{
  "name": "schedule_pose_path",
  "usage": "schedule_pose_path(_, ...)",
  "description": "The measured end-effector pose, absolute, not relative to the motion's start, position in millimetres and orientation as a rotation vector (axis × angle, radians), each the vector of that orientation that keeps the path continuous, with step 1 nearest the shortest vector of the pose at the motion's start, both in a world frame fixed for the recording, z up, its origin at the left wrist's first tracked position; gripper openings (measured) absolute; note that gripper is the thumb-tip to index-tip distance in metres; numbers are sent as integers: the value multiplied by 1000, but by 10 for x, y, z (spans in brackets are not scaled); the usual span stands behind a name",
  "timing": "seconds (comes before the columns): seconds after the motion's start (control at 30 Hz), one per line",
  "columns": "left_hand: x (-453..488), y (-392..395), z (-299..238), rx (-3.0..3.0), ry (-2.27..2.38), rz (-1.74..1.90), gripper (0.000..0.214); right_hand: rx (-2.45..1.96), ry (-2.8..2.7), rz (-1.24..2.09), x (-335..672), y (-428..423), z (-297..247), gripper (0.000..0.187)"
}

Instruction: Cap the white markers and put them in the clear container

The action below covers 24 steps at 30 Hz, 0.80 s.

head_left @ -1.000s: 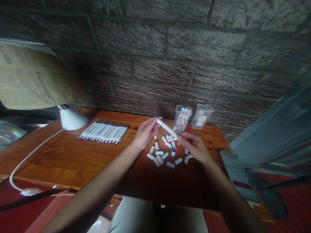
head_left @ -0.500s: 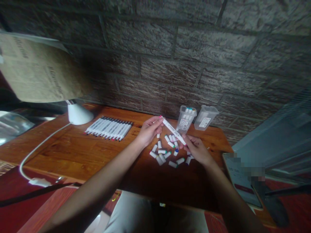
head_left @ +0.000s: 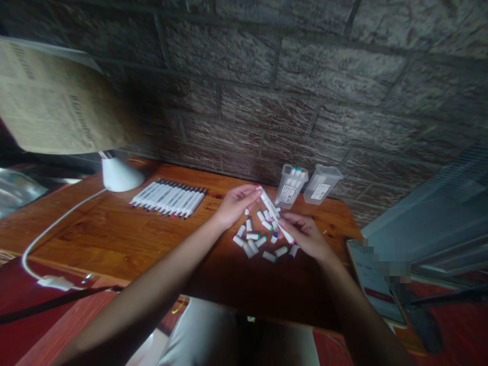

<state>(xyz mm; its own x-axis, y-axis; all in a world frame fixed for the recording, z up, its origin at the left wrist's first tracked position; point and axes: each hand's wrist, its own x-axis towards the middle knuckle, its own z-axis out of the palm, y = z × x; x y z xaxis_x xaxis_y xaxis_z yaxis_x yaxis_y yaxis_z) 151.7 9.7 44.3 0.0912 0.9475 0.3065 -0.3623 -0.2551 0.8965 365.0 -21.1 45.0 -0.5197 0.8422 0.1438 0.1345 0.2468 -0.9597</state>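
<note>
A white marker (head_left: 270,207) with pink ends slants between my two hands above the table. My left hand (head_left: 237,204) is closed on its upper left end. Lower down, my right hand (head_left: 303,231) pinches the marker's body near the other pink end. Beneath and around it lie several loose white marker caps (head_left: 252,236) with green, blue, red and yellow ends. Left of my left hand, a row of uncapped white markers (head_left: 170,198) lies side by side, dark ends pointing to the wall.
Two clear plastic boxes (head_left: 322,188) stand at the back near the brick wall (head_left: 244,101); the left one holds several markers. A lamp (head_left: 120,174) with a printed shade stands at the left, its white cord trailing forward. A tablet (head_left: 375,284) lies at the right edge.
The marker has turned steeper. My right hand has slid up along its body, leaving the lower pink end showing. The view has shifted slightly.
</note>
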Motion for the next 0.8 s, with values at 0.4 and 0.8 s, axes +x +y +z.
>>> schedule_pose_path(0.4,1369,205,413,1415,1094,1676,41,-922,-1392,1255,3768,-28,268,28)
schedule_pose_path(0.8,1260,269,202,1684,1238,1629,37,-894,-1347,1156,3680,0,362,30)
